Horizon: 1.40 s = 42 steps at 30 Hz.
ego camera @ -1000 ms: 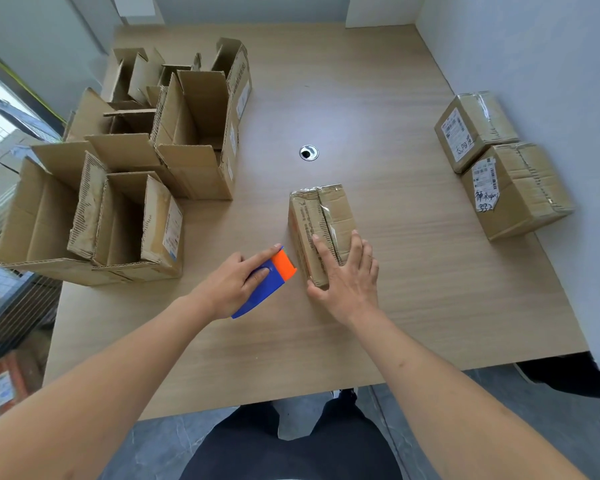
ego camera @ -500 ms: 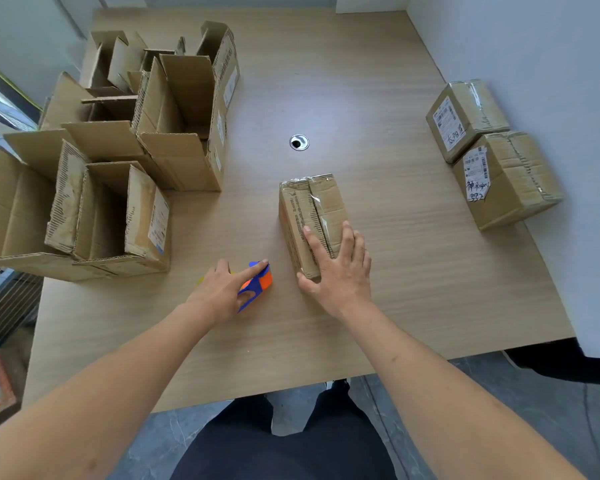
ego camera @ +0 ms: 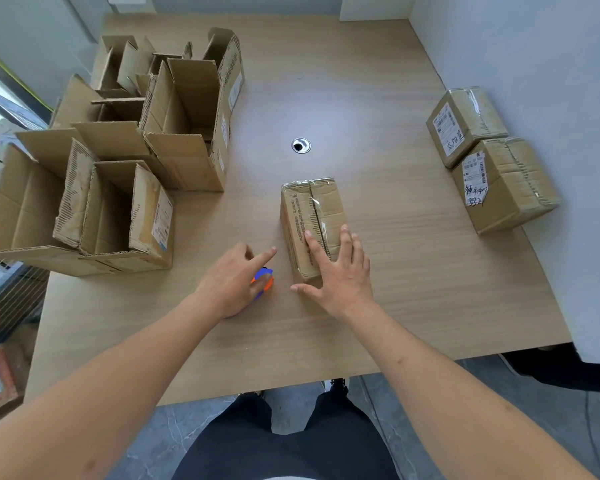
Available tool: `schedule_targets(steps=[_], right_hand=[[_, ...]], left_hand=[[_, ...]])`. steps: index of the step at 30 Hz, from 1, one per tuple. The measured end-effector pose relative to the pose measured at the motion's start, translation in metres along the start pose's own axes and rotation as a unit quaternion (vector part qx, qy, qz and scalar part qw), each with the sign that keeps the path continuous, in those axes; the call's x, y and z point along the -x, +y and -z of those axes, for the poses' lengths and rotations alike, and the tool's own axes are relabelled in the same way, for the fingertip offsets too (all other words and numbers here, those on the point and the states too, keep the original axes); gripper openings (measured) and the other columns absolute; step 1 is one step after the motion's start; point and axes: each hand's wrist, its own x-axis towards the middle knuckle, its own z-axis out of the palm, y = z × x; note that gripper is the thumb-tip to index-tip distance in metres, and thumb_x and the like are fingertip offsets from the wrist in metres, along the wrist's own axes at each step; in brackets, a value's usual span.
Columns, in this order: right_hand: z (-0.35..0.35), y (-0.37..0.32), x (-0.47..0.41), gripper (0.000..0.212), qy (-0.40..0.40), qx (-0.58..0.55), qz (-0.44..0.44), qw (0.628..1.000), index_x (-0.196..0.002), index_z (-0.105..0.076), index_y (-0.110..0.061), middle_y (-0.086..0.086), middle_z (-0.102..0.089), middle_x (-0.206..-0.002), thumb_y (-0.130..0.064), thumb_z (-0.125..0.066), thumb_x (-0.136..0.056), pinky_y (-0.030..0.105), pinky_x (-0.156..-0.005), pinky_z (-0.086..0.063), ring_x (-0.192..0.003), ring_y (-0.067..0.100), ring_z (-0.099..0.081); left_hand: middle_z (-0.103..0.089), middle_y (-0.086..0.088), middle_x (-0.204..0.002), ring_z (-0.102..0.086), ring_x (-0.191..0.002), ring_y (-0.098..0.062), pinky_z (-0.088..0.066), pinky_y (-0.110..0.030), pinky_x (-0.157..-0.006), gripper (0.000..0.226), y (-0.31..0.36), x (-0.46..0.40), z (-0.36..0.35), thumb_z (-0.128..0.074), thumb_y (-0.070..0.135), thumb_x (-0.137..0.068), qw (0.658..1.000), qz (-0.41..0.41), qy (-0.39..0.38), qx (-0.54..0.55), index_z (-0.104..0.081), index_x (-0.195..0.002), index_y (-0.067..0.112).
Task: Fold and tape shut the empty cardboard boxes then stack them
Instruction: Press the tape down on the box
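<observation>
With my right hand [ego camera: 340, 275] flat and open on the taped box [ego camera: 312, 223] near the bench's [ego camera: 413, 271] front edge, and my left hand [ego camera: 231, 282] loosely covering the tape dispenser [ego camera: 264, 281], I judged a careless lift could peel the seam tape.

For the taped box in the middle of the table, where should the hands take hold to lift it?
Grip the taped box by its two long side walls, coming down from above. It lies flat, long axis running away from the person, both sides free. The right hand already rests on its near end; the left hand is on the blue-and-orange tool.
</observation>
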Motion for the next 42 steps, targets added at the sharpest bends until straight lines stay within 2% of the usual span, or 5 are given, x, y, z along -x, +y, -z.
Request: schedule_targets(steps=[9, 19, 25, 34, 42], right_hand=[[0.012, 0.045, 0.007, 0.089, 0.018, -0.2, 0.069, 0.977, -0.158, -0.029, -0.038, 0.0, -0.017, -0.17, -0.052, -0.076, -0.084, 0.045, -0.117, -0.037, -0.151, 0.023, -0.027], [-0.007, 0.078, 0.004, 0.026, 0.161, -0.21, 0.115, 0.958, -0.107, -0.074, -0.024, -0.001, -0.057, -0.111, -0.023, -0.083, -0.083, 0.043, -0.066, -0.059, -0.087, 0.017, -0.062], [0.002, 0.079, 0.009, 0.063, 0.023, -0.402, 0.0, 0.915, -0.111, -0.063, -0.018, -0.004, -0.068, -0.097, -0.067, -0.072, -0.073, 0.047, -0.087, -0.059, -0.094, 0.021, -0.071], [-0.001, 0.081, 0.006, 0.054, 0.108, -0.356, 0.011, 0.928, -0.114, -0.075, -0.018, -0.002, -0.063, -0.096, 0.01, -0.081, -0.068, 0.042, -0.083, -0.06, -0.083, 0.019, -0.068], [0.029, 0.078, 0.023, 0.11, -0.051, -0.109, 0.054, 0.991, -0.16, -0.025, -0.036, 0.006, -0.003, -0.168, -0.085, -0.048, -0.064, 0.046, -0.12, -0.029, -0.149, 0.024, -0.016]], left_hand=[[-0.065, -0.01, -0.128, -0.065, -0.12, -0.028, -0.061, -0.04, -0.086, 0.034, 0.057, -0.023, 0.0, -0.058, 0.043, -0.098, 0.965, -0.237, 0.106, 0.037, -0.077, -0.106, 0.016], [-0.072, -0.01, -0.124, -0.067, -0.12, -0.03, -0.054, -0.041, -0.096, 0.025, 0.08, -0.024, -0.015, -0.092, 0.008, -0.07, 0.978, -0.139, 0.122, 0.095, -0.083, -0.093, 0.015], [-0.071, -0.008, -0.126, -0.064, -0.126, -0.025, -0.057, -0.046, -0.098, 0.018, 0.079, -0.022, -0.021, -0.088, 0.017, -0.079, 0.979, -0.094, 0.116, 0.141, -0.083, -0.095, 0.012], [-0.075, -0.005, -0.119, -0.067, -0.12, -0.026, -0.061, -0.045, -0.089, 0.013, 0.105, -0.02, -0.019, -0.089, 0.016, -0.078, 0.982, -0.04, 0.13, 0.128, -0.083, -0.089, 0.013], [-0.076, 0.002, -0.095, -0.07, -0.089, -0.025, -0.055, -0.034, -0.076, 0.044, 0.133, -0.028, 0.002, -0.052, 0.013, -0.087, 0.979, -0.018, 0.081, 0.186, -0.072, -0.125, 0.019]])
